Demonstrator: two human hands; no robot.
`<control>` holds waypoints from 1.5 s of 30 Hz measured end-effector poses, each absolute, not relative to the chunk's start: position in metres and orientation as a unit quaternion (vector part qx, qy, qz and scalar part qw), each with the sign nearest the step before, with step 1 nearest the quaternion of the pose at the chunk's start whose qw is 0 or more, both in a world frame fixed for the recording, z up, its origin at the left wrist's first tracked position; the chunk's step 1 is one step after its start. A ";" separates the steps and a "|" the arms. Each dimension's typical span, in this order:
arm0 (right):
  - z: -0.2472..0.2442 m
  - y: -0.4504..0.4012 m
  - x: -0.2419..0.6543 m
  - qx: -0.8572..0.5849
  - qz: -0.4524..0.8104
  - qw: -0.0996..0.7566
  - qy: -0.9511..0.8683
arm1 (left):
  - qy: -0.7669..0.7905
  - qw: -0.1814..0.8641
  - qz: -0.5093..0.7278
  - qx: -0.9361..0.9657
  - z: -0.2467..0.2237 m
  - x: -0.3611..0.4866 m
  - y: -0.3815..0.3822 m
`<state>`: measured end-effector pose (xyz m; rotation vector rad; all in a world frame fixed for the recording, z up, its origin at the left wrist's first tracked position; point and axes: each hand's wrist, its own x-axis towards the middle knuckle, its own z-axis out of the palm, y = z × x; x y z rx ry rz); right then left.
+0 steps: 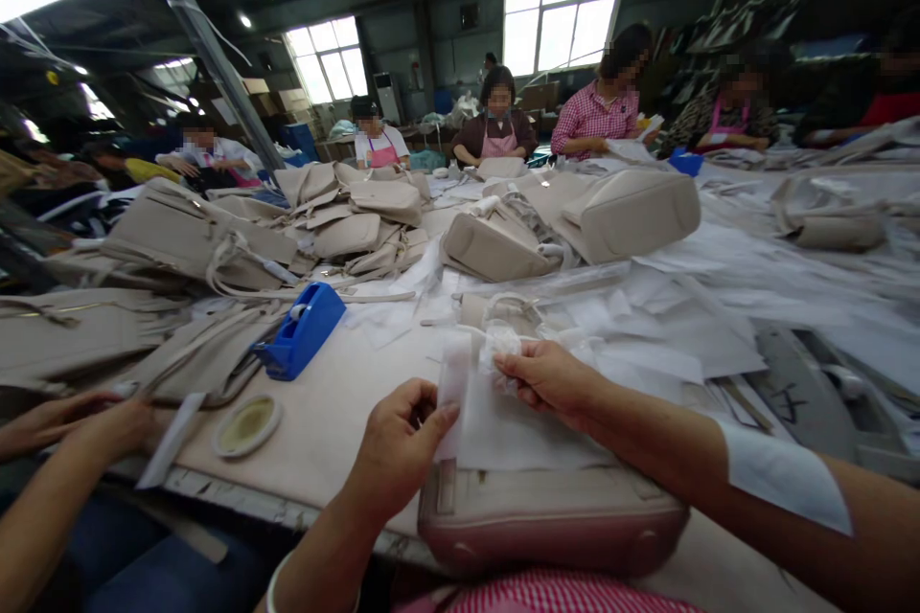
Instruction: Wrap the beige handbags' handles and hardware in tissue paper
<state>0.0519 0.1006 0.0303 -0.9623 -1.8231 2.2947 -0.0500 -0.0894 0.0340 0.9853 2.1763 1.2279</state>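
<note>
One pale strip is pinched in the left hand, fingers closed. Crumpled white wrapping is gripped by the right hand.

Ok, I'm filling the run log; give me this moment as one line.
left hand: holds pale strip; right hand: holds crumpled wrapping; bag: at table edge; blue tape dispenser: on table
</note>
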 end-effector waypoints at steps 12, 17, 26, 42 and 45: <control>0.018 0.077 0.065 -0.300 0.834 -0.016 -0.463 | 0.793 0.166 0.470 0.351 0.035 -0.016 -0.053; 0.011 0.073 0.066 -0.275 0.850 -0.003 -0.449 | 0.831 0.106 0.391 0.381 0.023 -0.014 -0.062; 0.023 0.071 0.078 -0.181 0.905 -0.019 -0.384 | 0.823 0.202 0.355 0.395 0.024 -0.020 -0.060; 0.014 0.065 0.074 -0.236 0.837 0.051 -0.492 | 0.775 0.285 0.310 0.470 0.043 -0.040 -0.073; 0.012 0.066 0.075 -0.228 0.848 0.055 -0.475 | 0.747 0.321 0.364 0.454 0.045 -0.040 -0.070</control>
